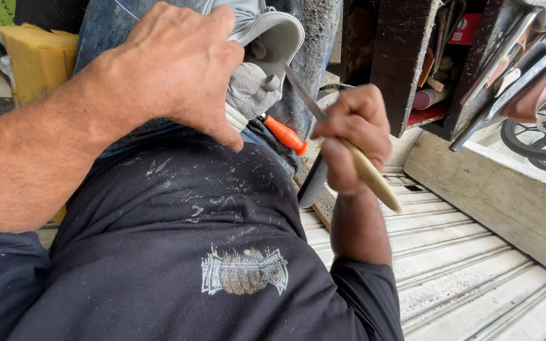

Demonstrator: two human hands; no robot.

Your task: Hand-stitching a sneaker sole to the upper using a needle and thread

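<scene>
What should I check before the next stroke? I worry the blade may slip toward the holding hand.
1. Right hand grips the wooden handle firmly: ok, fingers wrapped around it.
2. Left hand steadies the grey shoe on the lap: ok.
3. Blade tip at the shoe's edge: ok, though whether it touches cannot be told.
4. Left fingers clear of the blade's path: cannot tell; the thumb lies close below the shoe.
5. Orange-handled tool out of the way: not ok, it lies right under the work.

support: person's lap (pixel 178 208) in dark shirt | on it: grey shoe (pixel 261 57), orange-handled tool (pixel 284 134)
</scene>
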